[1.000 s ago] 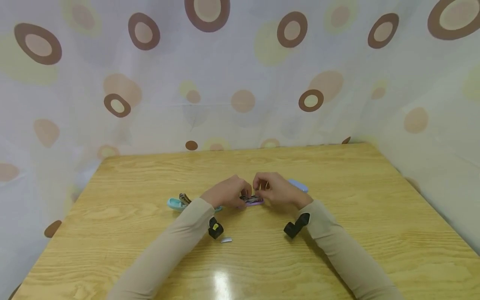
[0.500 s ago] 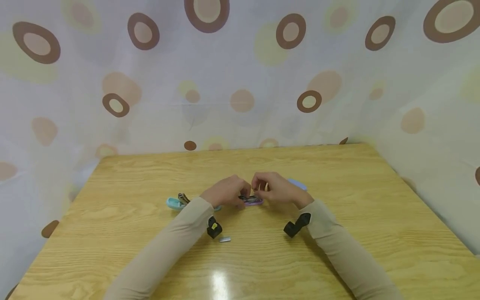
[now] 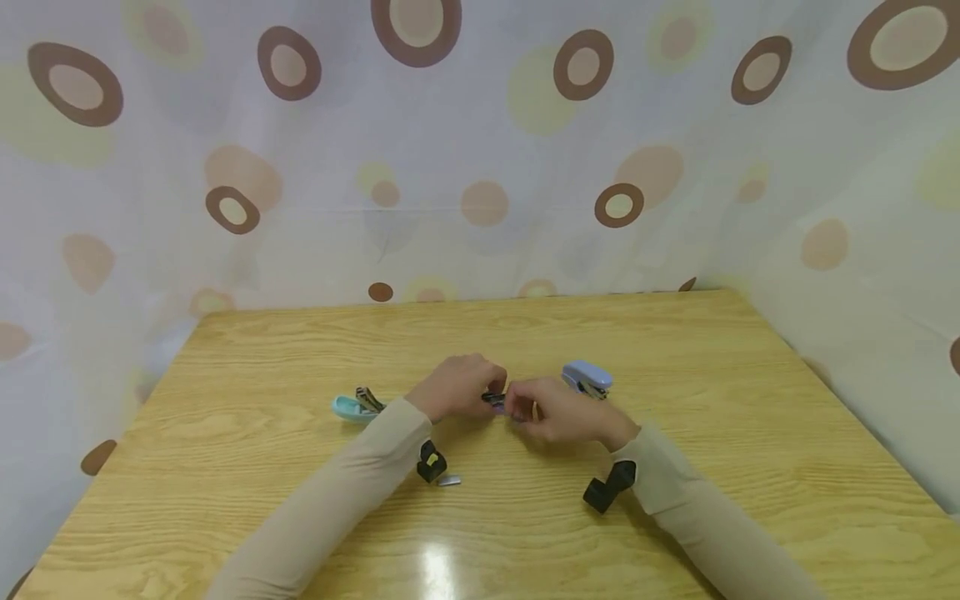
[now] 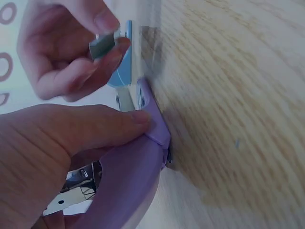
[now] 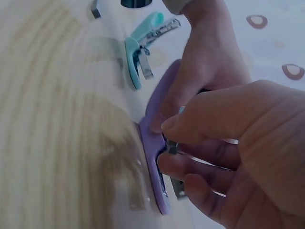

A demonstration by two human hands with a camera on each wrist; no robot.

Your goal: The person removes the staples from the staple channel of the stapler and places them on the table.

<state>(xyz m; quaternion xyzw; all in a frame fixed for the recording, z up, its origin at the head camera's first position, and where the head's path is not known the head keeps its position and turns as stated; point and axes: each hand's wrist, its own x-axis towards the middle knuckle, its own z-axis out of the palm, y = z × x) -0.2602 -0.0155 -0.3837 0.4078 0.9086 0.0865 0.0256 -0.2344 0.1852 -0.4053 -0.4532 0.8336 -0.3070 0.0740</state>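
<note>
Left hand point(image 3: 459, 387): grips purple stapler point(image 4: 131, 176) | Right hand point(image 3: 564, 411): pinches grey metal strip point(image 4: 102, 46) | Head view: teal stapler point(image 3: 348, 408) left of centre, blue stapler point(image 3: 587, 374) right of centre

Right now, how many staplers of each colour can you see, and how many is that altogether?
Teal stapler: 1
Purple stapler: 1
Blue stapler: 1
Total: 3

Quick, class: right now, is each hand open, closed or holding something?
Left hand: holding the purple stapler.
Right hand: pinching a small grey strip.
</note>
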